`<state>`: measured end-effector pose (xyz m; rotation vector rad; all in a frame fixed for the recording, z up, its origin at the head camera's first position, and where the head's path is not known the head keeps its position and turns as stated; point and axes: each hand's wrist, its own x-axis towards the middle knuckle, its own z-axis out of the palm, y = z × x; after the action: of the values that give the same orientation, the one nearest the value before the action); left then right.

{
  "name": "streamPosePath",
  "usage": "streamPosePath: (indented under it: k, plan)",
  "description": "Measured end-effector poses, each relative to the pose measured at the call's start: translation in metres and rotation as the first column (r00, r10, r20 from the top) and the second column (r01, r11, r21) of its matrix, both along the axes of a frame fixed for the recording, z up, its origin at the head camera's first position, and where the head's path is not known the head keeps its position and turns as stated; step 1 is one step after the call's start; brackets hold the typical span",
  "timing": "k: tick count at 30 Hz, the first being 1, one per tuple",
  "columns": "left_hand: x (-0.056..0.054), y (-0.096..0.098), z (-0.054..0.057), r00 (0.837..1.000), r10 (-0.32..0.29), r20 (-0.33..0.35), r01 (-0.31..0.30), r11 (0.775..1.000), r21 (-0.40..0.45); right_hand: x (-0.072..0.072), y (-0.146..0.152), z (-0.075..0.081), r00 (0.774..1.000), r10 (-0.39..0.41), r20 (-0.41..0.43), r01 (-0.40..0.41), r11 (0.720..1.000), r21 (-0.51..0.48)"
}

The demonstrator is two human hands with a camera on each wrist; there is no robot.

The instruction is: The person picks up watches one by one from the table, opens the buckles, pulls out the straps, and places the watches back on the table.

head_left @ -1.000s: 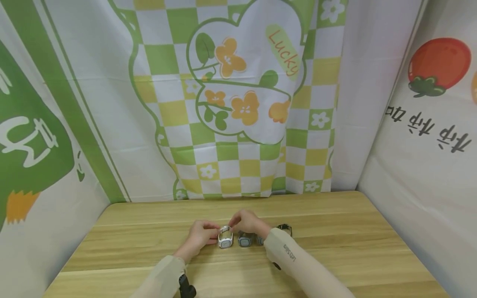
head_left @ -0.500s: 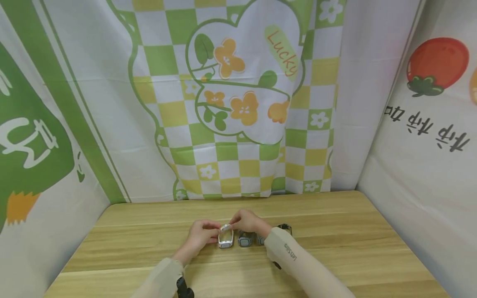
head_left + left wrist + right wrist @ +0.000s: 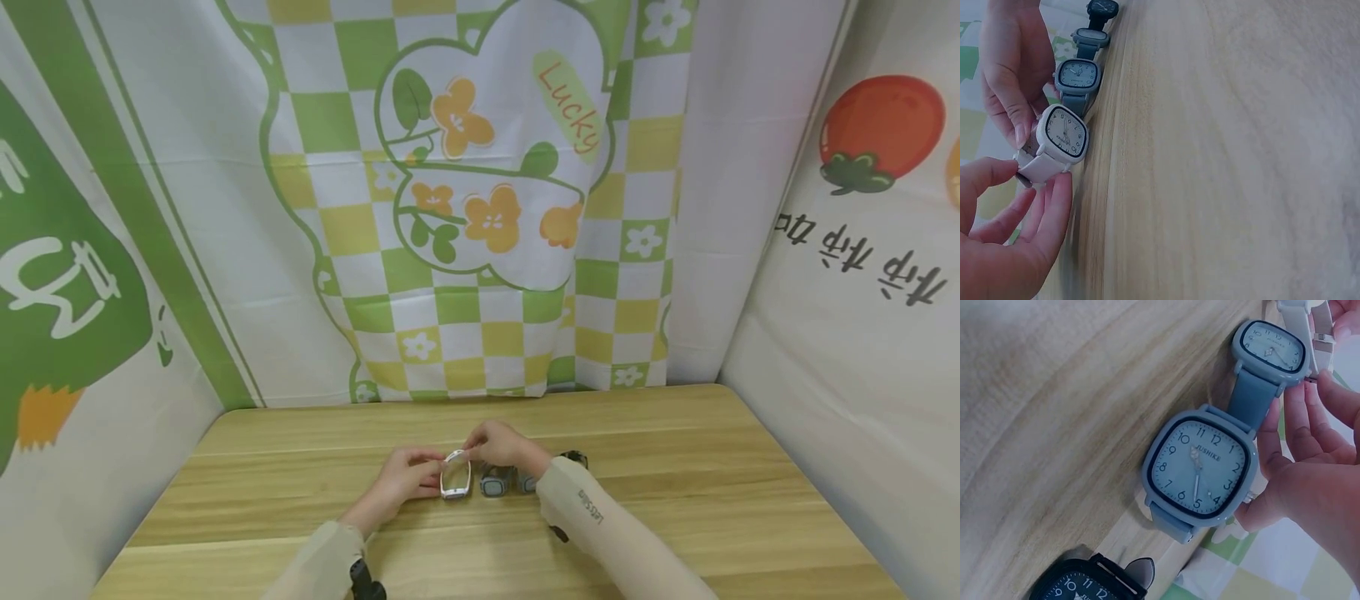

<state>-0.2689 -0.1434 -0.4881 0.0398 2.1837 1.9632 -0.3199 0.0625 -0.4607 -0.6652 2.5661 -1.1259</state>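
Note:
A white wristwatch (image 3: pixel 456 476) stands between my two hands, its strap closed into a loop and its square dial (image 3: pixel 1067 131) towards me. My left hand (image 3: pixel 405 479) holds the left side of the strap between thumb and fingers. From the far right, my right hand (image 3: pixel 498 446) pinches the back of the strap with its fingertips. The white strap (image 3: pixel 1297 328) shows at the top of the right wrist view, its dial mostly cut off. Right of it, below my right hand, a grey-blue watch (image 3: pixel 493 483) rests on the table.
Another grey-blue watch (image 3: pixel 1200 465) and a black watch (image 3: pixel 1082 584) continue the row to the right, partly hidden by my right arm in the head view. All stand on the wooden table (image 3: pixel 300 492). A patterned curtain (image 3: pixel 480 333) hangs behind the table.
The white watch has tipped, so its dial faces less upward and its loop shows more openly. Both hands keep nearly the same place. The other watches stay put.

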Motion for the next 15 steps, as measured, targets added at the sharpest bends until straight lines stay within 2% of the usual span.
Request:
streamPosePath:
  k: [9,15]
  plan:
    - [0.0012,-0.0024,0.0003,0.998,-0.059,0.013,0.058,0.998,0.021,0.0006,0.0024,0.0040,1.000,0.008,-0.024,-0.008,1.000,-0.020]
    - [0.0021,-0.0035,0.0002,0.998,-0.064,-0.003,0.064,0.997,0.044,0.0008,0.0029,0.0035,1.000,0.004,-0.010,-0.005,0.999,-0.048]
